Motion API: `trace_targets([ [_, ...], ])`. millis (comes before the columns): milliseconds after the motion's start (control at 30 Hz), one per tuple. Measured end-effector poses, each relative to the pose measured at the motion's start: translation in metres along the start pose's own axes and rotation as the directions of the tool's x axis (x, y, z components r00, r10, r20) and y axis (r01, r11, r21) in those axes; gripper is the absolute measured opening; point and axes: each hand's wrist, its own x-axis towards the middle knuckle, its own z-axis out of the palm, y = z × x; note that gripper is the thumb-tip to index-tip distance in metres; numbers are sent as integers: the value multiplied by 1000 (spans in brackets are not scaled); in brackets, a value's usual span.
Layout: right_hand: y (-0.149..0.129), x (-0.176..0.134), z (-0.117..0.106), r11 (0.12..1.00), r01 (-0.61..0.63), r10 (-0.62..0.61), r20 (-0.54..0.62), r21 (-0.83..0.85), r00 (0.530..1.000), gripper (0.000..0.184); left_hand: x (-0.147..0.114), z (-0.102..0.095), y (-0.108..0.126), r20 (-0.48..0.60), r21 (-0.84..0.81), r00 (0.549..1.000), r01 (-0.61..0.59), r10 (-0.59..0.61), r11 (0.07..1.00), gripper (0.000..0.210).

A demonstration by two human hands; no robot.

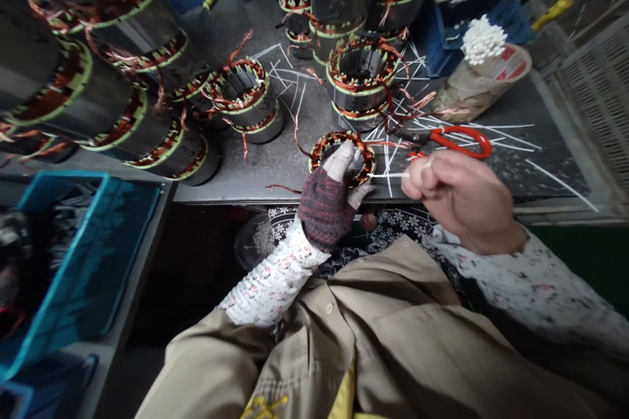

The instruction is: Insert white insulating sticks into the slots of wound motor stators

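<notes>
A motor stator (pixel 366 152) wound with copper wire sits at the front edge of the metal bench. My left hand (pixel 330 200), in a dark knitted fingerless glove, grips its near side, fingers over the bore and thumb by the rim. A thin white strip (pixel 388 175) runs from the stator's right rim to my right hand (pixel 452 193). That bare hand is closed, pinching the strip's end between thumb and fingers. Red-handled scissors (pixel 466 137) lie just beyond it. Behind stands another stator (pixel 358 95) with loose copper leads.
Stacked stators (pixel 132 46) crowd the left, and more (pixel 339 0) stand at the back. White strips (pixel 491 134) are scattered at right, near a tape roll (pixel 515 65) and a bundle of white sticks (pixel 484 39). A teal crate (pixel 113 242) is lower left.
</notes>
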Motion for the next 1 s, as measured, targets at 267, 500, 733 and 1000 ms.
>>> trace_targets([
  [267,37,22,21,849,285,-318,1,-445,948,32,0,-21,11,73,163,987,-151,141,975,58],
  [500,70,0,-6,615,413,-321,265,-672,909,9,36,-76,-9,536,353,779,-558,327,751,28],
  [733,71,-1,0,588,518,-484,242,-621,841,4,75,-75,-20,684,157,559,-741,470,653,20],
  [1000,40,59,-102,610,114,-665,-429,-784,611,15,66,-60,-50,414,-236,639,-613,648,754,20],
])
